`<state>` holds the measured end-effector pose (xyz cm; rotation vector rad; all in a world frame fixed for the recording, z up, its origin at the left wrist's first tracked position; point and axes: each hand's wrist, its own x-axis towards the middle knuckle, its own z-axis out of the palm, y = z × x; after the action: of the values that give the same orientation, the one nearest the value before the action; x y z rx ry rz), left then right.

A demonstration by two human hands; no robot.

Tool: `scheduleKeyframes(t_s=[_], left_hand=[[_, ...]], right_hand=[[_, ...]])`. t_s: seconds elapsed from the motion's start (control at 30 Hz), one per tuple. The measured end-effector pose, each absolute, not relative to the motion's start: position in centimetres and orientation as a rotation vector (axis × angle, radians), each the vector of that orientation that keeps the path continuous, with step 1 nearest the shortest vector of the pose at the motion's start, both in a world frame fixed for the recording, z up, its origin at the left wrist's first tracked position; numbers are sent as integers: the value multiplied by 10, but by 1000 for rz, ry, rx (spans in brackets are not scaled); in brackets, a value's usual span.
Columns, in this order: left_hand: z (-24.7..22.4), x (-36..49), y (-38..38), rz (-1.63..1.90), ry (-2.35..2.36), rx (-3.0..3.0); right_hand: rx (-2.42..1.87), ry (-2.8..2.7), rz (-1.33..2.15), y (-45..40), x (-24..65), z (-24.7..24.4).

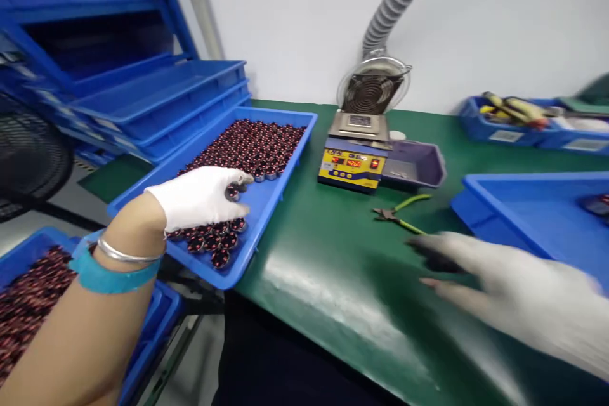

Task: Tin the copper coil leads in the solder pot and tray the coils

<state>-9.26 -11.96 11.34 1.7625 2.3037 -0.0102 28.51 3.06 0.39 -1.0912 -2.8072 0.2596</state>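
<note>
My left hand [202, 196], in a white glove, reaches over a blue tray [259, 200] of small round dark parts [247, 139] with copper-pink spots, probably wound motor cores. Its fingers and thumb are curled round one such part [232, 192], above the tray floor. Behind the hand the parts stand in close rows; a looser group [214, 242] lies in the near corner. My right hand [504, 285], also gloved, hovers over the green bench at the right, smeared by motion. Something dark shows at its fingers, but I cannot make out whether it is held.
Green-handled cutters [397, 216] lie near my right hand. Behind them stand a yellow-fronted solder pot [352, 168] with a red display, a purple bin [423, 168] and an exhaust hose [399, 0]. Another blue tray [523, 196] is at right; stacked trays [162, 101] and a fan [31, 146] at left.
</note>
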Motion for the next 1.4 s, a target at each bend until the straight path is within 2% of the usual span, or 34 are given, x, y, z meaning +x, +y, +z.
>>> scheduleKeyframes(t_s=[0.1,0.23,0.4,0.6,0.83,1.03,1.2,1.27,1.4], left_hand=[[103,-94,-141,-339,2317,1668],[85,-98,-153,-527,2378,1470],[78,-105,-157,-521,2420,1312],[68,-100,-150,-609,2342,1250],[47,-95,-147,-167,2432,1297],[32,-96,-128,104,2492,1110],[43,-103,-138,336,2487,1097],[56,-110,-148,159,2572,1133],[73,-121,-160,-503,2576,1147]], right_hand=[[-625,-3028,344,6,183,2],[-451,-2976,517,-10,111,-24],[-448,-2839,632,-12,106,-46],[-559,-2828,639,-2,123,-45],[-534,-2890,674,2,117,-38],[-544,-2927,647,4,118,-34],[-528,-2935,619,4,118,-37],[-515,-2935,607,4,118,-38],[-520,-2931,584,4,117,-39]])
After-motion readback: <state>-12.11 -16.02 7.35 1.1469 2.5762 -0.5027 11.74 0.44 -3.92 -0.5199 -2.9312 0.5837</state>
